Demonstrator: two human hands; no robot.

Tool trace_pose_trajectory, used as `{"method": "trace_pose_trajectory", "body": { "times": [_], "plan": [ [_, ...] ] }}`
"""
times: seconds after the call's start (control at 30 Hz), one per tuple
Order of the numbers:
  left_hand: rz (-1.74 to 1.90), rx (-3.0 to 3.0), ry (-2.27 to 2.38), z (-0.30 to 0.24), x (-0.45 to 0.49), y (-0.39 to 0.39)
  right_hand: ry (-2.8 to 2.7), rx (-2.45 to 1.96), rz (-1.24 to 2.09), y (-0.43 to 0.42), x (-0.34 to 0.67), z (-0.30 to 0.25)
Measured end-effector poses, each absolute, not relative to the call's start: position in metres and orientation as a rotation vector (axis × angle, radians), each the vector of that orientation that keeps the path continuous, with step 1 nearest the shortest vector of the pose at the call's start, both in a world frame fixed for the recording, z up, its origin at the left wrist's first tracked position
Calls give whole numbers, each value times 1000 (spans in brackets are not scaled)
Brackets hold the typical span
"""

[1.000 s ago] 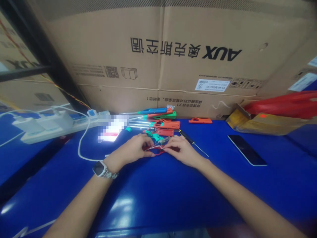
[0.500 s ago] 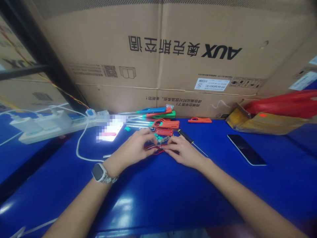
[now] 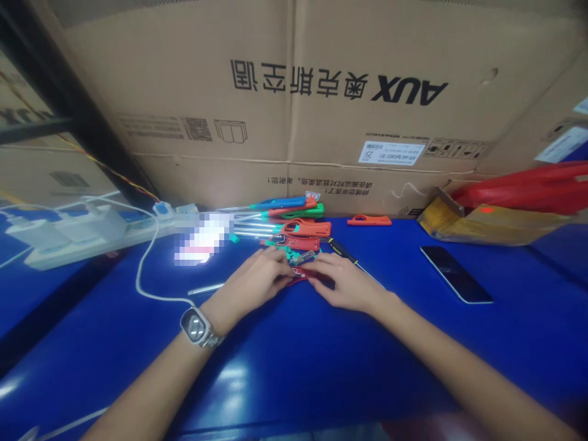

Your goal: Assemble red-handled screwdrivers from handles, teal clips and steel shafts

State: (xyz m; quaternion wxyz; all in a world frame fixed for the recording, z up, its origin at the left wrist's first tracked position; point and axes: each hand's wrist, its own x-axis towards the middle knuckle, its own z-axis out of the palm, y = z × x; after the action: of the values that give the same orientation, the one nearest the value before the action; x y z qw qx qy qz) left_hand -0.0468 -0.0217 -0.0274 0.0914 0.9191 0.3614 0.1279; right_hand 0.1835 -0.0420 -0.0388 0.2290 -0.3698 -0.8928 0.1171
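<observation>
Between my two hands lies a red lighter casing (image 3: pixel 301 274) with thin wire and small parts inside; the hands partly hide it. My left hand (image 3: pixel 263 274), with a watch on its wrist, is closed, its fingertips pinching the casing's left side. My right hand (image 3: pixel 342 278) grips the right end between thumb and fingers. Just beyond the fingers lie a clear lighter part (image 3: pixel 303 257) and small green pieces (image 3: pixel 288 250). Behind them is another red lighter casing (image 3: pixel 303 242). A metal tube (image 3: pixel 205 288) pokes out past my left hand.
Several stick lighters (image 3: pixel 305 228) are piled at the back, with an orange handle piece (image 3: pixel 369 220) to their right. A screwdriver (image 3: pixel 342 250) lies beyond my right hand. A phone (image 3: pixel 456 274), an open carton (image 3: pixel 487 225), a power strip (image 3: pixel 68 248) and a lit screen (image 3: pixel 204 239) surround the area.
My left hand's fingers have closed in more over the casing, and its wrist has turned and shifted slightly right. My right hand's fingers have spread farther over the casing. The view has shifted slightly.
</observation>
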Motion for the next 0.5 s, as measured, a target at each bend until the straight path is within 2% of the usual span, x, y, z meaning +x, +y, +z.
{"method": "trace_pose_trajectory", "body": {
  "times": [0.2, 0.33, 0.5],
  "plan": [
    [402, 2728, 1075, -25, -48, -24, -2543, -988, 137, -45, 185, -41],
    [446, 2752, 1021, -22, -46, -29, -2496, -991, 223, -44, 185, -40],
    [301, 2773, 1036, -25, -42, -33, -2379, -1141, 193, -23, 185, -31]
  ]
}}
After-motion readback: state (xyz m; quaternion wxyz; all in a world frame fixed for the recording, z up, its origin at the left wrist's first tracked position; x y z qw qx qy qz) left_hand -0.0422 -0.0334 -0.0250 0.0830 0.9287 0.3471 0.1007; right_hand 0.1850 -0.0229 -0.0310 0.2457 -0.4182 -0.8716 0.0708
